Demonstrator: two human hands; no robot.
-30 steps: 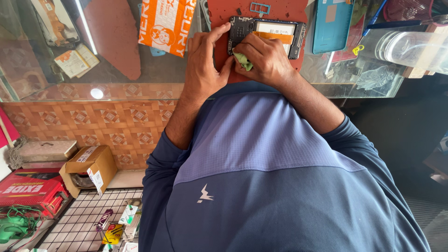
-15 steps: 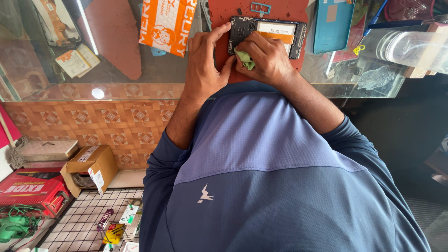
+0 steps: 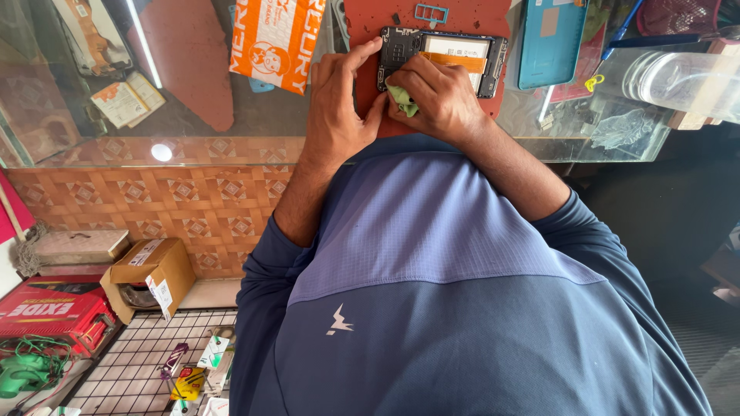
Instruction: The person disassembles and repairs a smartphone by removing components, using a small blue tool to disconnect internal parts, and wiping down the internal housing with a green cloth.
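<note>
An opened phone (image 3: 455,52) with its back removed lies on a red-brown mat (image 3: 462,15) on the glass counter. My left hand (image 3: 339,92) rests on the mat with thumb and fingers against the phone's left end. My right hand (image 3: 439,96) is closed on a small green cloth (image 3: 401,101), pressed at the phone's lower left corner. An orange strip shows inside the phone. A small blue frame part (image 3: 431,12) lies on the mat above it.
An orange and white padded envelope (image 3: 277,38) lies left of the mat. A teal phone cover (image 3: 551,38) and a clear plastic container (image 3: 678,77) sit to the right. On the floor are a cardboard box (image 3: 150,273), a red box (image 3: 46,308) and a wire rack (image 3: 146,362).
</note>
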